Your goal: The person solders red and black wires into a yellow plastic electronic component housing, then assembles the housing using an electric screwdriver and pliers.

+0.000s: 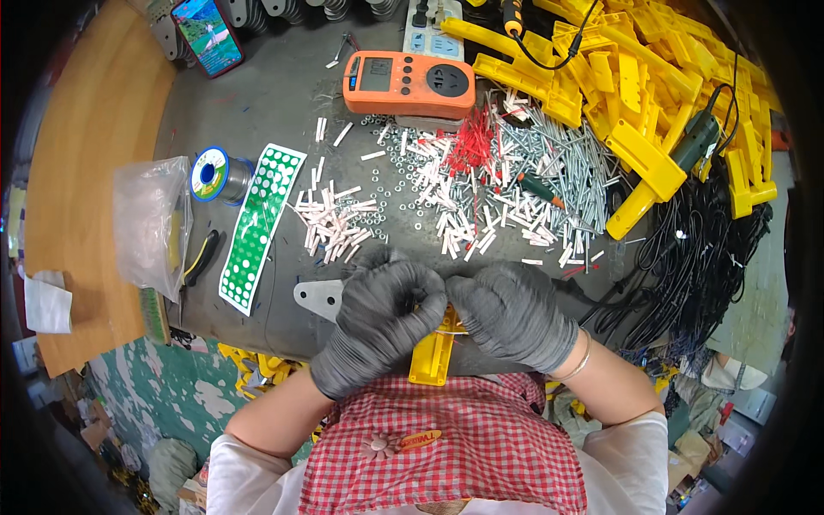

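Both hands wear dark grey gloves and meet at the near edge of the bench, fingers curled in. My left hand (386,300) is closed in a pinch; what lies between its fingers is hidden. Close beside it, my right hand (512,311) is closed too, its fingertips turned toward the left, and its contents cannot be made out. Between and below them a yellow plastic housing (432,359) points toward me, its far part covered by the gloves. From under the left hand a grey metal plate with holes (318,297) sticks out to the left.
Beyond the hands lie white sleeves (330,225), nuts, red pieces and long screws (562,163). An orange meter (410,83) stands behind. Yellow housings (635,77) and black cables (699,257) crowd the right. Leftward are a green sticker sheet (260,227), solder spool (221,175) and cutters (202,257).
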The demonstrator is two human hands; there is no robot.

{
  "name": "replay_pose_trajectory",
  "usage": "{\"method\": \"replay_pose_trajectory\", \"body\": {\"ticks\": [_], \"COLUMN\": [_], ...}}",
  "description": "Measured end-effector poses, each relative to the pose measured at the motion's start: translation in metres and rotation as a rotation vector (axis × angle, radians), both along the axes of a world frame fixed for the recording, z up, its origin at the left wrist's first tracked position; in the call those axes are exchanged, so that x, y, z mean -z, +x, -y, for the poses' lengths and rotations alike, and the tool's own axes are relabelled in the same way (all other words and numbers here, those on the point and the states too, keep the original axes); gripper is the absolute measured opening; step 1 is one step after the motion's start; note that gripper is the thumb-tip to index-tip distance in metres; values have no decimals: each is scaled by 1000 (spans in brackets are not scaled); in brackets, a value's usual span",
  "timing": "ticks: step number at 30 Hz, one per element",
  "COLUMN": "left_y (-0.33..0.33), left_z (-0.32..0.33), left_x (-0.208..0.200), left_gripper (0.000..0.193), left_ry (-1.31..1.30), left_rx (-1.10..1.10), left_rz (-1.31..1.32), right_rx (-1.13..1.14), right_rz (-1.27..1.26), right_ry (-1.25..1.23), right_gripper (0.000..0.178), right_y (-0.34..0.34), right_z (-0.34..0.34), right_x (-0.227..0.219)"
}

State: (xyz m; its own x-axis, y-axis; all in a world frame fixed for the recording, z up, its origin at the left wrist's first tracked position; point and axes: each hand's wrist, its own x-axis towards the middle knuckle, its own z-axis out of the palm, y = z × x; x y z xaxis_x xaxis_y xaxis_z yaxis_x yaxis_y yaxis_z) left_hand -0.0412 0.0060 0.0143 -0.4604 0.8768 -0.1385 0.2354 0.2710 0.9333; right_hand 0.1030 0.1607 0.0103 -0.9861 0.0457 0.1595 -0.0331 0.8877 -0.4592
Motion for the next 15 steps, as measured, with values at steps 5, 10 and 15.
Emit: {"method": "replay_pose_trajectory", "body": {"ticks": [5, 10, 15], "left_y": [13, -5, 4], "left_z": [3, 5, 9], "left_x": [19, 17, 21], "left_gripper": [14, 11, 10], "left_ry": [187, 96, 205], "left_rx": [-27, 56, 39], "left_rz": [-783, -129, -554], "right_rx": [50, -269, -46], "right_rz": [409, -193, 310], "right_ry": [-656, 300, -717], "right_gripper": [22, 19, 26], "right_y": [-18, -23, -21], "right_z": [-24, -29, -19], "right_x": [-4, -15, 19]}}
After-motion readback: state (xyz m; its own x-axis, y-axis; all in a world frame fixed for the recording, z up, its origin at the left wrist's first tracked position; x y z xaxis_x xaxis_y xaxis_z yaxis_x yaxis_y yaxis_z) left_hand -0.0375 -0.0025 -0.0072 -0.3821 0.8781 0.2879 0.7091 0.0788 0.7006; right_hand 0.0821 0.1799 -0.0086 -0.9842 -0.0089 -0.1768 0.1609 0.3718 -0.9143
